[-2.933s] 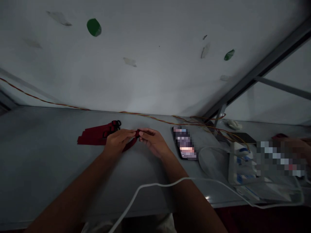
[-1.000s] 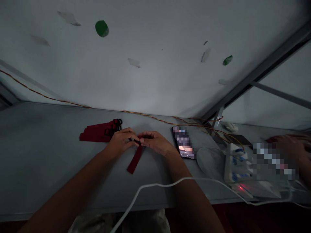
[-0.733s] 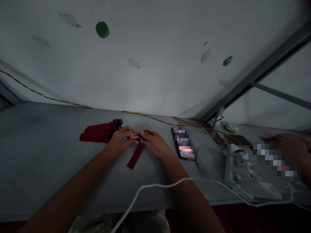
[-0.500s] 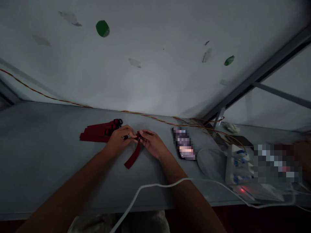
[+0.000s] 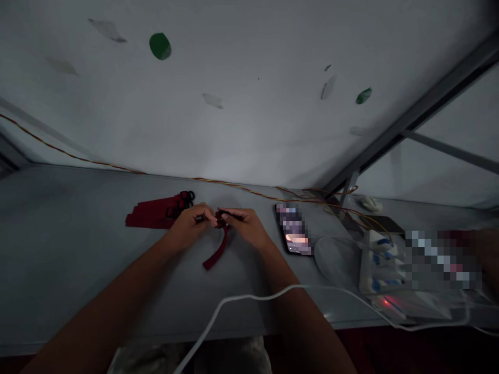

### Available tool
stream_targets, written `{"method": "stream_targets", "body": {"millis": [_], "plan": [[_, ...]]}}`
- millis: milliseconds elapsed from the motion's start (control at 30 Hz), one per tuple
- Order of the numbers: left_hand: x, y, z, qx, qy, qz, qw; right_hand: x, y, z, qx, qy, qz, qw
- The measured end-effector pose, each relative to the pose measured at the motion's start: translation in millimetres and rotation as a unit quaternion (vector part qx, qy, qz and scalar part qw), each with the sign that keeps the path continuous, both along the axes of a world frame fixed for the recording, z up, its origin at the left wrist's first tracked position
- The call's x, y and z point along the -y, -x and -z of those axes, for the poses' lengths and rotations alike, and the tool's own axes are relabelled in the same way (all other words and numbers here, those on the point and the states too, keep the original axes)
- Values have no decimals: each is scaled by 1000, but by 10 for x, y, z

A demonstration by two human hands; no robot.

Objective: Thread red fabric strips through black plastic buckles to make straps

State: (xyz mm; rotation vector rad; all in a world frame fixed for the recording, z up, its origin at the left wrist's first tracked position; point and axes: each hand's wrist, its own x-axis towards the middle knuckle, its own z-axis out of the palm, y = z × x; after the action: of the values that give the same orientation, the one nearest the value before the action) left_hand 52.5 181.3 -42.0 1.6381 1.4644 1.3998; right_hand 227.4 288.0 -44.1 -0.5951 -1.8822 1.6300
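A dark red strap (image 5: pixel 218 254) hangs from between my two hands, its free end curving down onto the grey table. My left hand (image 5: pixel 187 226) is closed, pinching at the strap's upper end. Close against it, my right hand (image 5: pixel 249 226) is closed too, with thumb and fingers on the same end. A small dark fitting seems to be at the fingertips, mostly hidden. Just left of my left hand lies a stack of similar red straps (image 5: pixel 150 213) with black plastic buckles (image 5: pixel 189 197) at the right end.
To the right lies a phone (image 5: pixel 288 234) with a lit, blurred screen. Beyond it are a white power strip (image 5: pixel 365 265) and a flat dark object (image 5: pixel 384 224). A white cable (image 5: pixel 253 297) crosses over my right forearm. At the far right is another person's hand (image 5: pixel 489 254).
My right fingers have turned over the strap's upper end, and my left fingers have shifted slightly around it. The strap's free end has swung a little right. The whole view has shifted slightly.
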Motion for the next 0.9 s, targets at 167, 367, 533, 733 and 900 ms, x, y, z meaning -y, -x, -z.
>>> {"method": "stream_targets", "body": {"millis": [167, 367, 533, 733, 900], "plan": [[37, -64, -22, -110, -21, -55, 992, 6, 30, 0, -13, -3, 37, 999], [45, -67, -21, -120, -39, -40, 991, 97, 97, -1, -14, 7, 78, 997], [39, -55, -47, -137, -72, -34, 987, 132, 114, -22, -18, -70, 94, 993], [39, -66, -58, -79, -78, -36, 993, 115, 112, -49, -10, -73, 194, 978], [36, -85, -46, 33, 4, 26, 999, 100, 98, -55, -13, -31, 219, 975]]}}
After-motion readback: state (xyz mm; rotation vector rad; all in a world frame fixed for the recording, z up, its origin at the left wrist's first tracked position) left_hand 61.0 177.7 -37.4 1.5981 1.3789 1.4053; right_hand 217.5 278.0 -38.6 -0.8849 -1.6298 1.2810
